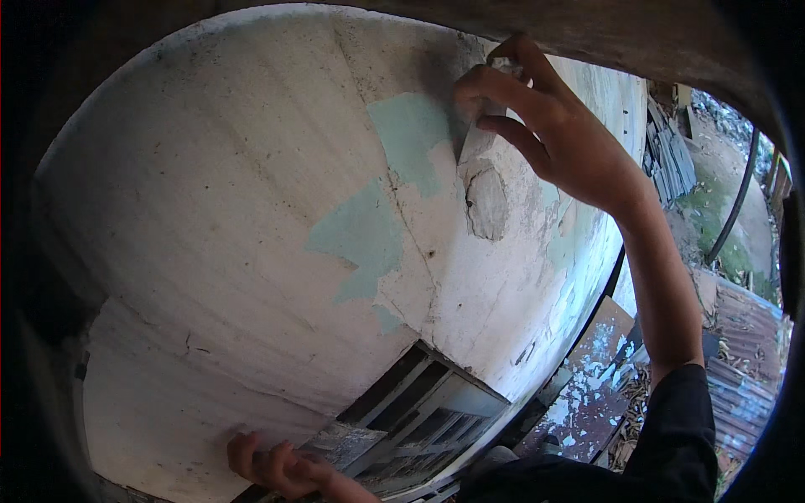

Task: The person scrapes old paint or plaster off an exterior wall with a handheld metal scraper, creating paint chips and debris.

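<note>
A pale, flat-bladed scraper [482, 141] is pinched in my right hand [558, 126], high on a whitish wall [251, 218]. Its blade lies against the surface, just above a rough chipped patch [486, 205]; my fingers hide most of its handle. To the left of the blade, peeled paint bares a light green patch [411, 138], with another green patch [365, 235] lower down. At the bottom left, my left hand [285, 469] has its fingers loosely bent and apart at the wall, with no object showing in them.
A slatted vent or window opening [419, 398] is set in the wall, lower middle. Pale flakes lie on a brown board [579, 411] below right. Beyond are corrugated sheets [742, 394], dry leaves and a dark hose [738, 197]. A dark beam [637, 38] crosses overhead.
</note>
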A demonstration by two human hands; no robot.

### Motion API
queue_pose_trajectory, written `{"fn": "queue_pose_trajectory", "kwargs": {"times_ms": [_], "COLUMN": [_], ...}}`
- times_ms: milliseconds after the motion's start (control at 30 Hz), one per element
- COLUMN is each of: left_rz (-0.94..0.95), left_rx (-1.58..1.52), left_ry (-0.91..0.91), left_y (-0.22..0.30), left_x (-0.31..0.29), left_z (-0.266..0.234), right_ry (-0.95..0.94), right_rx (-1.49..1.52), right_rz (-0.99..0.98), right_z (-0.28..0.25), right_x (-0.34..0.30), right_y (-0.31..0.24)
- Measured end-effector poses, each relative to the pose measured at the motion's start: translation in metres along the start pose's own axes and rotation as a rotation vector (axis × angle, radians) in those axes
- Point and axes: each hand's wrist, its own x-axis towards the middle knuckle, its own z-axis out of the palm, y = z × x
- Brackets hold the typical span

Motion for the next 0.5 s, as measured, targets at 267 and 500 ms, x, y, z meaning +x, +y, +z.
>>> {"fn": "queue_pose_trajectory", "kwargs": {"times_ms": [267,500], "left_rz": [-0.021,-0.005], "left_rx": [0.004,-0.015], "left_ry": [-0.017,-0.019], "left_y": [0.001,0.001], "left_x": [-0.002,0.001], "left_z": [-0.002,-0.003], "right_ry": [0.023,0.052], "right_rx": [-0.027,-0.048], "right_rz": [0.001,-0.067], "right_z": [-0.005,-0.003], "right_x": [-0.001,0.007], "right_y": [-0.007,-0.023]}}
